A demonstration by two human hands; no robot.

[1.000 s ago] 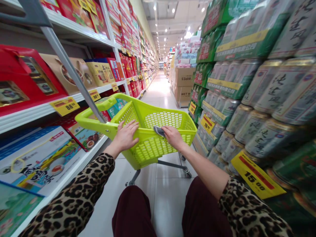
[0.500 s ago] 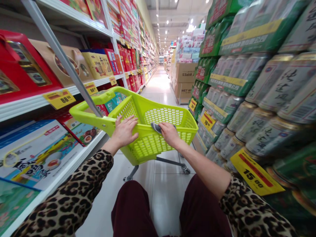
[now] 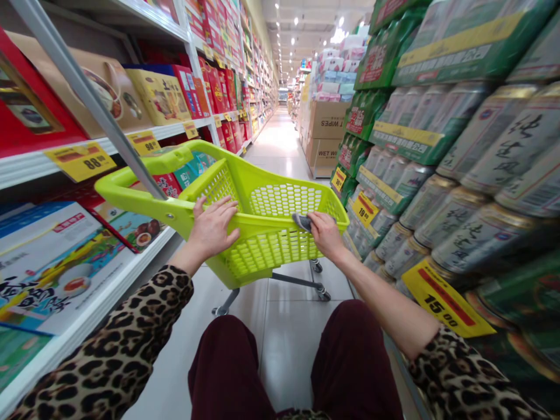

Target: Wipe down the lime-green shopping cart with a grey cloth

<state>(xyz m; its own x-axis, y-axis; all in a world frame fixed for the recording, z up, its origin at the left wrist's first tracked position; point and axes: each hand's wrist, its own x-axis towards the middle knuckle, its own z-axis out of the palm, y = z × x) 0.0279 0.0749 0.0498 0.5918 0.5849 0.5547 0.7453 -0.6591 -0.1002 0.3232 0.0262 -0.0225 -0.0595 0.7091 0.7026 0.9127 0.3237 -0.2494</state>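
A lime-green shopping cart (image 3: 262,248) with a perforated plastic basket stands sideways in front of me. My left hand (image 3: 213,227) lies on its near rim with the fingers spread, holding nothing. Farther right along the same rim, my right hand (image 3: 326,234) is closed on a grey cloth (image 3: 301,221) and presses it against the edge. Part of the cloth is hidden under my fingers. A grey metal pole (image 3: 87,96) rises from the cart's left side, beside the handle end.
Shelves with boxed goods (image 3: 161,96) and yellow price tags (image 3: 81,161) line the left. Stacked packs of beer cans (image 3: 455,227) rise close on the right. Cardboard boxes (image 3: 326,135) stand farther down the tiled aisle (image 3: 280,134). My knees (image 3: 225,364) are below the cart.
My right hand has slid the cloth rightward along the rim, towards the cart's far right end. My left hand stays on the rim. The view has shifted slightly.
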